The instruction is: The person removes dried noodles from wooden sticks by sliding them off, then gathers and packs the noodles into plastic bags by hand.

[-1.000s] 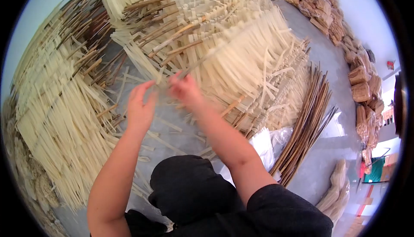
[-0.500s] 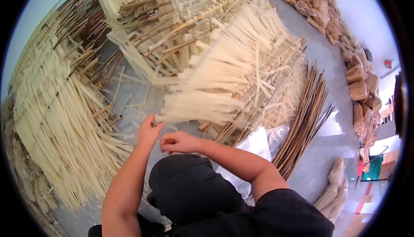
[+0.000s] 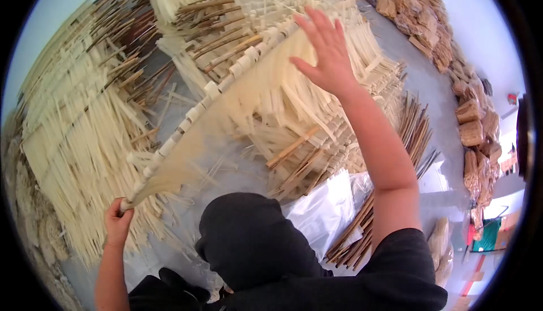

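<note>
We clench the stick [image 3: 225, 82] in our left hand [image 3: 117, 226], our right hand [image 3: 328, 56] splayed, seemingly empty; tilting could shed pale strips [image 3: 271, 82].

Brown bundles in clear plastic [image 3: 418, 22] lie in a long row on the grey floor [image 3: 404, 65], beside a white wall [image 3: 481, 22] bearing a small red item [image 3: 512, 99]. White plastic sheeting [image 3: 323, 209] lies crumpled nearer. Far right, something green [image 3: 486, 236] stands.
</note>
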Tool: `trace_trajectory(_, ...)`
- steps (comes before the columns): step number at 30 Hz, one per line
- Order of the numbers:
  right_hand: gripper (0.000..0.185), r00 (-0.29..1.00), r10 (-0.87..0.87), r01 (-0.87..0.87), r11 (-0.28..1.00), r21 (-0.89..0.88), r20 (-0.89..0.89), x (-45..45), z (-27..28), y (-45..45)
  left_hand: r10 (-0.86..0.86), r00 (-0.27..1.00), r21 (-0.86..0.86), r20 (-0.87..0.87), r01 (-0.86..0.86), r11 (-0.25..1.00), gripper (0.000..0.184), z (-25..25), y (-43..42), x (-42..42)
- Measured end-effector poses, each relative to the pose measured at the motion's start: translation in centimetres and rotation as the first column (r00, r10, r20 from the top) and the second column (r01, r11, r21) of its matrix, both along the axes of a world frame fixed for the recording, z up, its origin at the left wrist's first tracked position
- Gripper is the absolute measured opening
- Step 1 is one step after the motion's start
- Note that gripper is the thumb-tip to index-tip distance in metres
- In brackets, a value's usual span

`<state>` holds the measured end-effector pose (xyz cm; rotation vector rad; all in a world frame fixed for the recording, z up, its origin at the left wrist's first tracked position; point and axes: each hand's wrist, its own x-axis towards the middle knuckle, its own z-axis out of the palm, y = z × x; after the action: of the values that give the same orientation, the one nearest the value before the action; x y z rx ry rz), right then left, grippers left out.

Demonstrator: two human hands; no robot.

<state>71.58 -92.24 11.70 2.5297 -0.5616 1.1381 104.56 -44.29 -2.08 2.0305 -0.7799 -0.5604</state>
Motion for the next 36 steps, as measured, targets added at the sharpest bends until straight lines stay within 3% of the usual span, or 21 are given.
trace_trajectory(1, 0.056, 1.000, 0.027, -0.027, 1.000, 0.009, 0.000, 1.2, 0.0, -0.3, 0.027, 1.000, 0.009, 0.000, -0.027, 1.000, 0.018, 0.9, 1.6, 0.4)
trace_trajectory(4, 0.048, 0.948, 0.232, -0.249, 0.967, -0.053, -0.219, 6.0, -1.5, 0.2, 0.042, 0.966, 0.184, 0.257, -0.091, 0.979, 0.016, 3.7, 8.0, 1.0)
trace_trajectory(6, 0.039, 0.885, 0.317, -0.267, 0.946, 0.185, -0.341, 8.7, -1.6, 1.4, 0.035, 0.932, 0.247, 0.361, -0.132, 0.960, 0.017, 5.0, 11.4, 1.6)
trace_trajectory(10, 0.032, 0.835, 0.517, -0.497, 0.856, 0.144, -0.188, 14.9, -3.0, 10.2, 0.152, 0.881, 0.332, 0.448, -0.322, 0.887, 0.024, 8.0, 17.9, 1.7)
trace_trajectory(12, 0.032, 0.793, 0.576, -0.560, 0.818, 0.135, -0.200, 17.3, -3.1, 14.7, 0.133, 0.739, 0.235, 0.660, -0.372, 0.898, 0.029, 7.2, 21.1, 2.1)
trace_trajectory(16, 0.032, 0.700, 0.681, -0.648, 0.732, 0.210, -0.216, 20.5, -5.7, 20.3, 0.165, 0.623, 0.203, 0.765, -0.476, 0.856, 0.032, 5.4, 26.1, 0.7)
trace_trajectory(18, 0.027, 0.611, 0.716, -0.623, 0.698, 0.353, -0.337, 21.8, -11.0, 22.6, 0.083, 0.626, 0.442, 0.776, -0.633, 0.636, 0.030, -0.3, 29.6, 0.0)
trace_trajectory(20, 0.025, 0.460, 0.761, -0.512, 0.648, 0.563, -0.458, 22.0, -19.1, 23.6, 0.099, 0.776, 0.666, 0.623, -0.593, 0.453, 0.030, -6.0, 30.3, -1.8)
trace_trajectory(21, 0.025, 0.378, 0.790, -0.417, 0.611, 0.673, -0.482, 22.0, -22.3, 23.4, 0.102, 0.777, 0.666, 0.621, -0.591, 0.456, 0.030, -7.1, 30.3, -2.8)
trace_trajectory(24, 0.026, 0.425, 0.813, -0.485, 0.576, 0.657, -0.398, 21.9, -21.7, 24.2, 0.189, 0.729, 0.591, 0.658, -0.656, 0.469, 0.028, -8.9, 30.7, -3.2)
trace_trajectory(26, 0.025, 0.453, 0.801, -0.484, 0.590, 0.646, -0.392, 21.3, -16.6, 25.9, 0.239, 0.527, 0.305, 0.816, -0.742, 0.596, 0.029, -6.3, 31.9, -1.4)
trace_trajectory(28, 0.025, 0.490, 0.792, -0.503, 0.598, 0.624, -0.364, 21.6, -15.1, 27.6, 0.247, 0.550, 0.356, 0.798, -0.760, 0.544, 0.032, -5.3, 31.7, -0.9)
trace_trajectory(30, 0.024, 0.445, 0.794, -0.484, 0.602, 0.635, -0.414, 22.1, -16.2, 29.3, 0.254, 0.554, 0.391, 0.793, -0.782, 0.486, 0.036, -5.2, 30.5, -1.6)
trace_trajectory(31, 0.024, 0.447, 0.794, -0.490, 0.603, 0.629, -0.412, 22.0, -18.0, 29.6, 0.307, 0.615, 0.472, 0.726, -0.771, 0.428, 0.043, -6.5, 28.6, -2.5)
trace_trajectory(33, 0.025, 0.278, 0.804, -0.368, 0.594, 0.715, -0.525, 21.9, -21.8, 29.8, 0.377, 0.654, 0.535, 0.656, -0.755, 0.379, 0.050, -9.5, 27.7, -2.7)
trace_trajectory(35, 0.026, 0.330, 0.794, -0.396, 0.607, 0.689, -0.511, 22.2, -19.6, 30.3, 0.551, 0.480, 0.223, 0.683, -0.855, 0.469, 0.063, -10.9, 28.2, -3.1)
trace_trajectory(36, 0.027, 0.379, 0.785, -0.408, 0.617, 0.673, -0.490, 21.9, -18.8, 30.8, 0.558, 0.479, 0.232, 0.678, -0.859, 0.456, 0.063, -10.6, 28.5, -3.9)
